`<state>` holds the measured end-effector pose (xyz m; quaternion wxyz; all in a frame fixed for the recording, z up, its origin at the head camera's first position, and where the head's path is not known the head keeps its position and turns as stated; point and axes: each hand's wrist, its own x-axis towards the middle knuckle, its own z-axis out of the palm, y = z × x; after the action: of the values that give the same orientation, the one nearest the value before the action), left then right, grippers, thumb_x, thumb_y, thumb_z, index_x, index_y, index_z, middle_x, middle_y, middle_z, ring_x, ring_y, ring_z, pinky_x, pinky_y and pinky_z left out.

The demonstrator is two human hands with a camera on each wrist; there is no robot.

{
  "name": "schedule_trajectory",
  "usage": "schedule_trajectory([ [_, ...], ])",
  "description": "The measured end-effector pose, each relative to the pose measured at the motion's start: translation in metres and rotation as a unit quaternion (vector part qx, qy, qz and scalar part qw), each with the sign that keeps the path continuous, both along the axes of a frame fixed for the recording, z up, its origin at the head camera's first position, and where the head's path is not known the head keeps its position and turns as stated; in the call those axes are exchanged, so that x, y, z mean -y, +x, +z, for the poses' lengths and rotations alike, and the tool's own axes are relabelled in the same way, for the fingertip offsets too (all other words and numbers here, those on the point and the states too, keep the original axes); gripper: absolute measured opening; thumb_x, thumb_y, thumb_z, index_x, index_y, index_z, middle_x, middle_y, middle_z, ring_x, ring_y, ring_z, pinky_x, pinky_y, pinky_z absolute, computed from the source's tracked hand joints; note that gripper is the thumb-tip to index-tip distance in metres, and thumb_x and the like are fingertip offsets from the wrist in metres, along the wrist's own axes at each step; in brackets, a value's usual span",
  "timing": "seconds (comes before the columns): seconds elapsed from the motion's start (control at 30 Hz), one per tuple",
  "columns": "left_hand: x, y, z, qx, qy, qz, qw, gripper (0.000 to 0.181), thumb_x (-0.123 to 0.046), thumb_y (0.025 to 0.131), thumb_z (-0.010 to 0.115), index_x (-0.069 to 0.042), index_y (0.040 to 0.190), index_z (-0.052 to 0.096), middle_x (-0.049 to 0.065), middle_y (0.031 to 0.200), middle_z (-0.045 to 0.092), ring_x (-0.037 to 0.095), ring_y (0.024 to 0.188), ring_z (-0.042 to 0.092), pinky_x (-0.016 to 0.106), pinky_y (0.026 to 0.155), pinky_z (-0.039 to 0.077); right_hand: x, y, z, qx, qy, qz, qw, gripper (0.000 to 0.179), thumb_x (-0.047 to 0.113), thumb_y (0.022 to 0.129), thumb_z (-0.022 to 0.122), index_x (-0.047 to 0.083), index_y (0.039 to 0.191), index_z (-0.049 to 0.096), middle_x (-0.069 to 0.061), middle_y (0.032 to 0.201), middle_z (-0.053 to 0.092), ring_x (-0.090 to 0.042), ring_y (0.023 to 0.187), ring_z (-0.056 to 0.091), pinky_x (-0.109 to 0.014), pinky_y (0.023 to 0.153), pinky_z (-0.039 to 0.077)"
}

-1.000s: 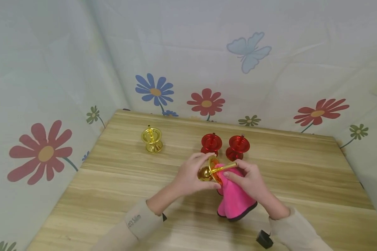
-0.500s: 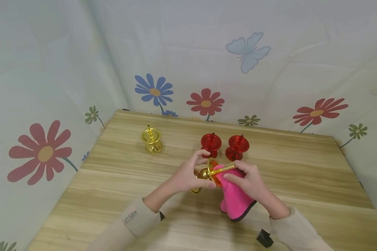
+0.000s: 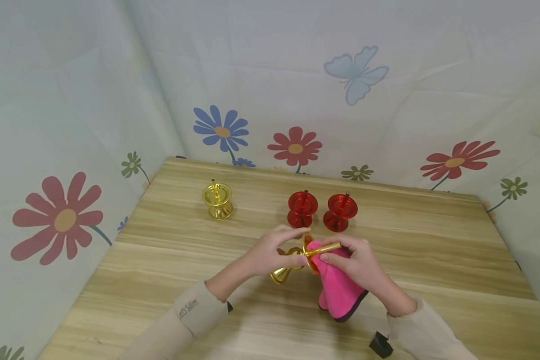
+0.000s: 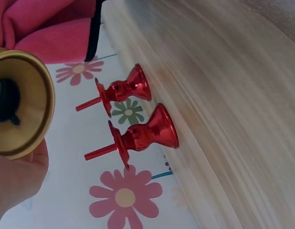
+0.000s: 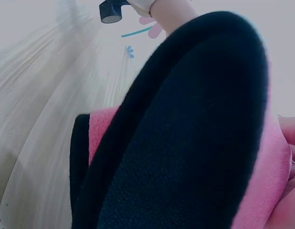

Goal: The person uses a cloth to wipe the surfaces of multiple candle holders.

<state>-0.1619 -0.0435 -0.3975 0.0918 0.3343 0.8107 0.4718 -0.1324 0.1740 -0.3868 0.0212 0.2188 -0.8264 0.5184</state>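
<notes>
A shiny gold candle holder [image 3: 280, 275] is tipped on its side above the table in the head view, its flared base toward the lower left and its stem to the right. Fingers and thumb of my left hand [image 3: 267, 255] grip it around the dish. My right hand [image 3: 357, 257] pinches a pink cloth with dark edging [image 3: 342, 295] at the dish and stem; the cloth hangs below. The left wrist view looks into the hollow gold base [image 4: 35, 95]. Dark underside of the cloth [image 5: 185, 129] fills much of the right wrist view and hides most of the right hand.
Two red candle holders [image 3: 302, 205] [image 3: 342, 206] stand upright just behind the hands. Another gold one [image 3: 218, 197] stands at the back left of the wooden table [image 3: 162, 280]. A flowered curtain [image 3: 270, 75] hangs behind the table and at its left.
The left hand has shifted its grip, and the gold holder has turned so its base now shows at the lower left. The right hand and cloth have moved slightly down.
</notes>
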Motion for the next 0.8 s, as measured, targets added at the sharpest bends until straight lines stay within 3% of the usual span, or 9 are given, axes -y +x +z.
schedule_trajectory([
  [0.07, -0.001, 0.001, 0.000, -0.031, 0.002, 0.025, 0.9992, 0.062, -0.054, 0.075, 0.059, -0.027, 0.130, 0.043, -0.003, 0.120, 0.053, 0.012, 0.109, 0.046, 0.022, 0.074, 0.047, 0.000, 0.000, 0.000, 0.008, 0.002, -0.007, 0.9999, 0.021, 0.008, 0.074, 0.069, 0.003, 0.094, 0.066, -0.013, 0.090, 0.068, 0.002, 0.069, 0.056, -0.020, 0.052, 0.047],
  [0.17, -0.002, 0.002, 0.002, -0.109, 0.013, 0.044, 0.9930, 0.058, -0.047, 0.075, 0.063, -0.023, 0.126, 0.049, -0.005, 0.117, 0.057, 0.011, 0.107, 0.050, 0.026, 0.079, 0.047, -0.001, -0.001, -0.001, 0.021, -0.002, -0.016, 0.9997, 0.021, 0.009, 0.074, 0.069, 0.003, 0.094, 0.066, -0.013, 0.089, 0.067, 0.002, 0.067, 0.056, -0.021, 0.049, 0.047],
  [0.3, -0.004, 0.006, 0.007, -0.242, -0.035, 0.046, 0.9686, 0.057, -0.051, 0.084, 0.046, -0.011, 0.123, 0.052, 0.003, 0.116, 0.060, 0.015, 0.107, 0.055, 0.030, 0.088, 0.047, -0.002, -0.002, -0.002, 0.029, -0.004, -0.031, 0.9991, 0.020, 0.009, 0.075, 0.068, 0.002, 0.094, 0.066, -0.014, 0.088, 0.067, 0.001, 0.065, 0.057, -0.021, 0.049, 0.047],
  [0.4, -0.007, 0.011, 0.010, -0.283, -0.103, 0.037, 0.9529, 0.068, -0.057, 0.087, 0.029, -0.006, 0.130, 0.043, 0.006, 0.123, 0.056, 0.017, 0.112, 0.053, 0.031, 0.091, 0.045, -0.002, -0.002, -0.002, 0.034, 0.002, -0.044, 0.9985, 0.021, 0.009, 0.074, 0.069, 0.003, 0.093, 0.067, -0.013, 0.089, 0.068, 0.001, 0.064, 0.056, -0.021, 0.049, 0.046],
  [0.47, -0.009, 0.013, 0.011, -0.279, -0.146, 0.034, 0.9486, 0.076, -0.062, 0.084, 0.030, -0.005, 0.135, 0.036, 0.004, 0.128, 0.051, 0.017, 0.116, 0.050, 0.032, 0.092, 0.044, -0.001, -0.001, -0.002, 0.034, 0.011, -0.048, 0.9982, 0.022, 0.010, 0.073, 0.070, 0.004, 0.093, 0.067, -0.012, 0.089, 0.068, 0.000, 0.064, 0.056, -0.020, 0.049, 0.046],
  [0.57, -0.012, 0.016, 0.012, -0.246, -0.176, 0.035, 0.9525, 0.087, -0.065, 0.076, 0.047, -0.006, 0.137, 0.030, 0.002, 0.132, 0.047, 0.017, 0.117, 0.048, 0.035, 0.093, 0.043, 0.001, -0.001, -0.002, 0.033, 0.018, -0.048, 0.9982, 0.023, 0.009, 0.072, 0.071, 0.004, 0.094, 0.067, -0.011, 0.090, 0.068, 0.001, 0.065, 0.056, -0.020, 0.051, 0.047],
  [0.63, -0.013, 0.015, 0.012, -0.217, -0.178, 0.033, 0.9592, 0.089, -0.062, 0.071, 0.057, -0.008, 0.137, 0.031, 0.000, 0.131, 0.048, 0.016, 0.115, 0.049, 0.035, 0.092, 0.043, 0.001, 0.000, -0.002, 0.026, 0.022, -0.044, 0.9985, 0.022, 0.009, 0.072, 0.071, 0.004, 0.094, 0.066, -0.011, 0.089, 0.068, 0.001, 0.065, 0.055, -0.020, 0.052, 0.047],
  [0.7, -0.012, 0.014, 0.012, -0.172, -0.167, 0.025, 0.9705, 0.086, -0.056, 0.070, 0.062, -0.010, 0.136, 0.033, 0.000, 0.125, 0.053, 0.014, 0.108, 0.052, 0.032, 0.088, 0.045, 0.001, 0.000, -0.002, 0.017, 0.020, -0.034, 0.9991, 0.022, 0.008, 0.072, 0.071, 0.004, 0.093, 0.066, -0.011, 0.088, 0.068, 0.001, 0.066, 0.056, -0.020, 0.053, 0.048],
  [0.8, -0.010, 0.011, 0.014, -0.069, -0.133, 0.001, 0.9888, 0.081, -0.050, 0.071, 0.066, -0.014, 0.135, 0.031, 0.002, 0.120, 0.056, 0.013, 0.102, 0.055, 0.030, 0.082, 0.046, 0.001, 0.000, -0.001, 0.000, 0.017, -0.015, 0.9997, 0.021, 0.007, 0.072, 0.070, 0.004, 0.093, 0.067, -0.010, 0.089, 0.068, 0.002, 0.071, 0.057, -0.019, 0.055, 0.048],
])
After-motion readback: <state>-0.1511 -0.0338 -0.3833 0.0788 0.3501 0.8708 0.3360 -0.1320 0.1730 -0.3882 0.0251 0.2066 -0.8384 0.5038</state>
